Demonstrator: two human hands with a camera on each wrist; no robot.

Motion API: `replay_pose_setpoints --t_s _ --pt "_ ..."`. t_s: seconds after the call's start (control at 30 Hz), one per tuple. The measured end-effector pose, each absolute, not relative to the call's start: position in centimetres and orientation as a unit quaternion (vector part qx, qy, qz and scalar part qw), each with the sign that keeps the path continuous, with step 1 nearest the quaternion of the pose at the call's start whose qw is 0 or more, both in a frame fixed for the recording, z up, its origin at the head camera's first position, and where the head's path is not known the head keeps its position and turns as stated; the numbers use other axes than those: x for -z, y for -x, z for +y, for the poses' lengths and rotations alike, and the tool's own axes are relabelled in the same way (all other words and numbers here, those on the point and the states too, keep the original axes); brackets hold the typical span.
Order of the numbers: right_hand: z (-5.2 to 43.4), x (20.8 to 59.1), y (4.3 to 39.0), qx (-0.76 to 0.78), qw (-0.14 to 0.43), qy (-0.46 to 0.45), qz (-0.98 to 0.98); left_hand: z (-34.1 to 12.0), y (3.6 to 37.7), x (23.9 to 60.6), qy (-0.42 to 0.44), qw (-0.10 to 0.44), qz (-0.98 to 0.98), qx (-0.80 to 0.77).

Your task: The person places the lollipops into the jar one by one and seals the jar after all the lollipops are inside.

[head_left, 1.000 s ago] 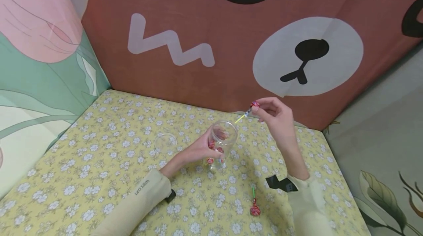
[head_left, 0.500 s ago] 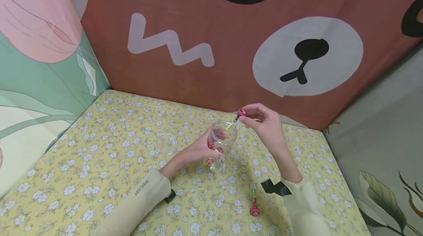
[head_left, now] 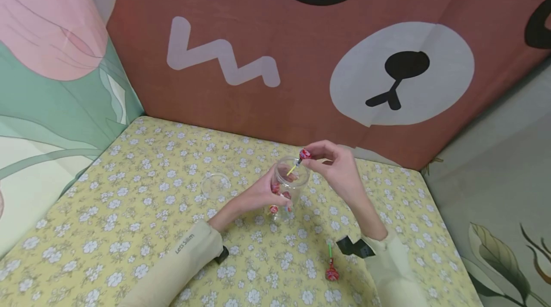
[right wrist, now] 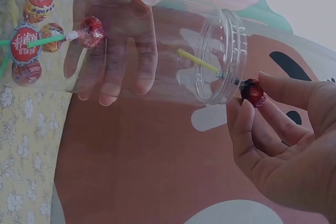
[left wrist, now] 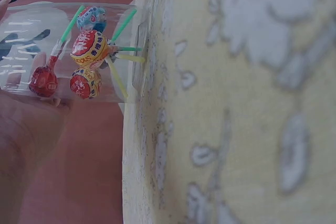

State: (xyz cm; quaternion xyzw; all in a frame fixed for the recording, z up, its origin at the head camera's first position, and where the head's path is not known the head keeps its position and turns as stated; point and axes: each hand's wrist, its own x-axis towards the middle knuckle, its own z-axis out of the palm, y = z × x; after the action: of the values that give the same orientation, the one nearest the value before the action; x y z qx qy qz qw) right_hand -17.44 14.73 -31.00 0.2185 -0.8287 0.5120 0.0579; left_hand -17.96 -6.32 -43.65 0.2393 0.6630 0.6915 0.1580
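A clear plastic jar point(head_left: 291, 187) stands on the flowered tablecloth and my left hand point(head_left: 262, 193) grips its side. Several wrapped lollipops point(left wrist: 86, 51) lie inside it, near the bottom. My right hand point(head_left: 329, 161) pinches the red head of a lollipop point(head_left: 303, 154) at the jar's mouth. Its yellow stick point(right wrist: 198, 61) points down into the opening. In the right wrist view the red head point(right wrist: 252, 92) sits just outside the jar's rim point(right wrist: 227, 56), between thumb and fingers point(right wrist: 242, 124).
A clear round lid point(head_left: 215, 185) lies on the cloth left of the jar. One more red lollipop with a green stick point(head_left: 331, 265) lies near my right sleeve. Printed panels wall in the table point(head_left: 129, 202) at the back and both sides.
My right hand has carried the lollipop left and down from beside the jar to its mouth, and the stick now enters the opening. The left hand and jar have stayed put.
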Motion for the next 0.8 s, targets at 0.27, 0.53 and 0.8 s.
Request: replay_pose_setpoints --t_s 0.27,0.53,0.8 --pt "14.91 31.22 17.39 -0.516 0.057 -0.231 -0.823 -6.29 17.95 43.5 -0.245 0.154 0.672 -0.682" --pt "15.28 31.09 17.46 -0.518 0.066 -0.235 -0.82 -6.27 17.94 43.41 -0.239 0.141 0.678 -0.68" --pt "15.66 31.25 17.53 -0.506 0.067 -0.229 -0.829 -6.27 17.89 43.38 -0.235 0.141 0.68 -0.68"
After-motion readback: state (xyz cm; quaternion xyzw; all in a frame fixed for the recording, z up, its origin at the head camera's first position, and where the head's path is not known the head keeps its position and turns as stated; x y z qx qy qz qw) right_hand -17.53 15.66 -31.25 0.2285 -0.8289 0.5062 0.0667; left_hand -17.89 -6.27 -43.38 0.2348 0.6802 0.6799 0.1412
